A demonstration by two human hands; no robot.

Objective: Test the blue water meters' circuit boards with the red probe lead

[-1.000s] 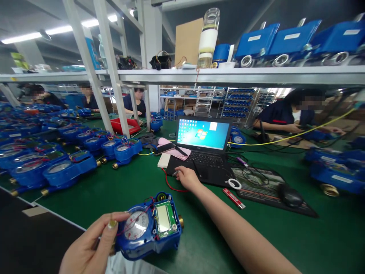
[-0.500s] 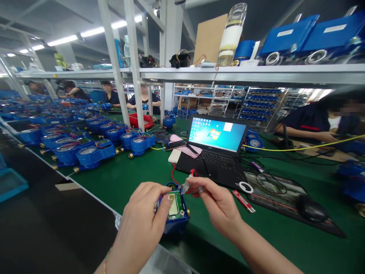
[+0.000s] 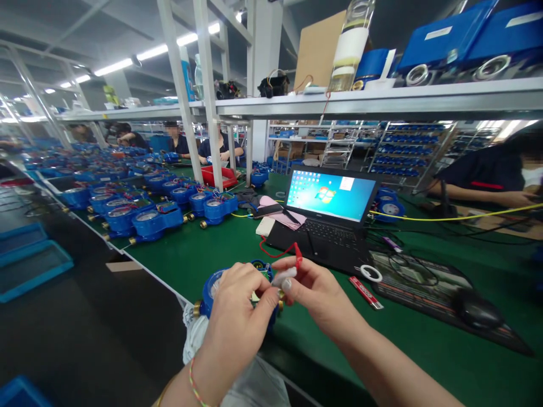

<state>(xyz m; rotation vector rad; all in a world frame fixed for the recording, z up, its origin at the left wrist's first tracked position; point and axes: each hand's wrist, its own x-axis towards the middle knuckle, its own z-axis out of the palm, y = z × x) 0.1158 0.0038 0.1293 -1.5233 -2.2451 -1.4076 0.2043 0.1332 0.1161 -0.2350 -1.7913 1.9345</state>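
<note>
R hand (image 3: pixel 320 291) fingers pinch wht tip (image 3: pixel 285 276) of red lead (image 3: pixel 298 255); L hand (image 3: pixel 240 308) over water meter (image 3: pixel 209 287), grip unclear. Prob. hookup; next needs alignment.

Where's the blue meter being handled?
Head view, lower centre: the blue meter is partly hidden behind the left hand, on the near side of the laptop.

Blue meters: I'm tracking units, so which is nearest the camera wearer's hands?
The blue meter partly hidden behind the left hand; the other meters stand farther off.
</note>
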